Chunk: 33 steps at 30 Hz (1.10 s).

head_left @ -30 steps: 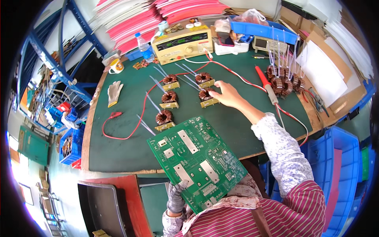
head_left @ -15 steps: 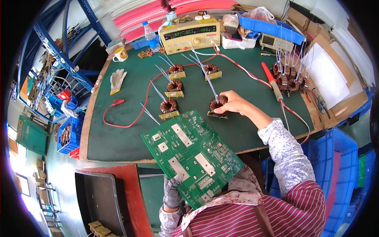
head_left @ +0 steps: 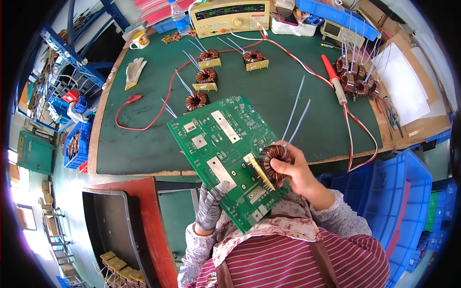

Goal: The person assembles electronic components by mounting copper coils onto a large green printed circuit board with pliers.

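Coil wires (head_left: 299,122) far-rightward, board (head_left: 229,161) diagonal

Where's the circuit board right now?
In the head view, the board is near the centre, its lower left edge in the left hand, with a coil in the right hand over its right side.

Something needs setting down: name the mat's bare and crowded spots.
Bare: the mat between board-mounted coils and red probe; also its left front, between red clip and circuit board. Crowded: right edge, clustered coils; back, power supply.
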Tool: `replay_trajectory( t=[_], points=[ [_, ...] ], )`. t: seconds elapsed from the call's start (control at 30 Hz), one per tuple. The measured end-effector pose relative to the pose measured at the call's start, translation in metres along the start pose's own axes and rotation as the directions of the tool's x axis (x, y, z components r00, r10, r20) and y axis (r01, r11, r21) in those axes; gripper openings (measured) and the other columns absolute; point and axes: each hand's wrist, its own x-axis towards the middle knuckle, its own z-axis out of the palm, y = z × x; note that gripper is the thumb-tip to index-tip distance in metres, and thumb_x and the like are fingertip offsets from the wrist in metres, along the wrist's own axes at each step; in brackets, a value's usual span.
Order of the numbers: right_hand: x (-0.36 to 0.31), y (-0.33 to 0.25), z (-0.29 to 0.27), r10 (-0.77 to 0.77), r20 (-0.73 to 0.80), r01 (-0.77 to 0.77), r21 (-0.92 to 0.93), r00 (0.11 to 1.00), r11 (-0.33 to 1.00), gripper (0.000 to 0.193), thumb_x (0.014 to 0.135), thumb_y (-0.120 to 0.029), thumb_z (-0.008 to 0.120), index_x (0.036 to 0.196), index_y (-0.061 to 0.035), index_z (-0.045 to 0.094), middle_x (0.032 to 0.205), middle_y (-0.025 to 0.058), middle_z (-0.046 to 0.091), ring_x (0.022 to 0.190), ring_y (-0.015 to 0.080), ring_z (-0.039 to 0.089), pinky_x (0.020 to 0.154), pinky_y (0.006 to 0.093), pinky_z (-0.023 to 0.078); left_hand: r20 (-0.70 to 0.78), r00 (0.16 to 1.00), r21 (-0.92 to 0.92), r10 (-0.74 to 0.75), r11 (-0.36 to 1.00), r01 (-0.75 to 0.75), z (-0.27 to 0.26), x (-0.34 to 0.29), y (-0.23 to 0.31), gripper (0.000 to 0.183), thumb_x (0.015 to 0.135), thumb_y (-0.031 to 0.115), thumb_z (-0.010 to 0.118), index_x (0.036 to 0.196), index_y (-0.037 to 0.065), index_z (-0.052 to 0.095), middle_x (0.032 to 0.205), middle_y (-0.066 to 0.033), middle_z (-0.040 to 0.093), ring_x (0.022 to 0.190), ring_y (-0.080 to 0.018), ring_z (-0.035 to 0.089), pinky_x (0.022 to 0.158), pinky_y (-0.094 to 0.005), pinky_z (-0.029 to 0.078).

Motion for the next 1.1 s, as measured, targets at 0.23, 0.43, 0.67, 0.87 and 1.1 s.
replay_trajectory(
  t=[0.23,0.43,0.67,0.87,1.1],
  points=[
    [-0.017,0.022,0.008,-0.173,-0.158,0.166,-0.053,0.972,0.985,0.033,0.079,-0.014,0.065,0.101,-0.0048,0.042,0.076,0.0025,0.058,0.052,0.0081,0.054,0.034,0.0179,0.036,0.03,0.999,0.037,0.031,0.999,-0.032,0.002,-0.005,-0.004,0.039,0.083,0.012,0.058,0.12,0.006,0.047,0.107,-0.0038,0.056,0.095,-0.0127,0.054,0.081,-0.0266,0.044],
    [-0.016,0.025,0.022,-0.47,-0.062,0.422,-0.35,0.88,0.836,0.035,0.075,-0.005,0.069,0.099,-0.0015,0.044,0.077,0.0042,0.06,0.063,0.0072,0.057,0.053,0.0198,0.046,0.057,0.998,0.045,0.028,0.999,-0.03,0.005,-0.008,-0.003,0.04,0.083,0.013,0.058,0.12,0.005,0.046,0.107,-0.0045,0.056,0.094,-0.0127,0.054,0.081,-0.0266,0.044],
    [-0.017,0.007,0.051,-0.662,0.171,0.49,-0.805,0.73,0.333,0.053,0.063,-0.008,0.074,0.107,0.0012,0.046,0.084,0.0115,0.056,0.073,0.0174,0.059,0.066,0.0279,0.045,0.068,0.998,-0.01,-0.008,1.0,0.008,0.014,-0.009,0.001,0.039,0.083,0.013,0.059,0.119,0.004,0.047,0.109,-0.0027,0.053,0.096,-0.0111,0.051,0.082,-0.0255,0.043],
    [-0.016,-0.009,0.035,-0.362,0.374,0.503,-0.772,0.854,0.388,0.057,0.065,-0.019,0.073,0.107,0.0014,0.041,0.089,0.0168,0.055,0.078,0.0332,0.058,0.068,0.0368,0.046,0.075,0.997,-0.045,-0.004,0.999,0.007,0.006,-0.009,-0.003,0.04,0.084,0.012,0.057,0.12,0.003,0.045,0.109,-0.0039,0.053,0.095,-0.0112,0.052,0.081,-0.0245,0.044],
    [-0.006,-0.015,0.021,-0.302,0.484,0.569,-0.655,0.821,0.497,0.07,0.061,-0.021,0.077,0.116,-0.0019,0.04,0.107,0.016,0.05,0.096,0.0297,0.052,0.082,0.0369,0.041,0.102,0.994,-0.043,0.031,0.999,-0.027,0.002,-0.004,-0.007,0.045,0.084,0.017,0.058,0.123,0.002,0.04,0.111,-0.0073,0.052,0.099,-0.0151,0.053,0.085,-0.0283,0.044]
  ],
)
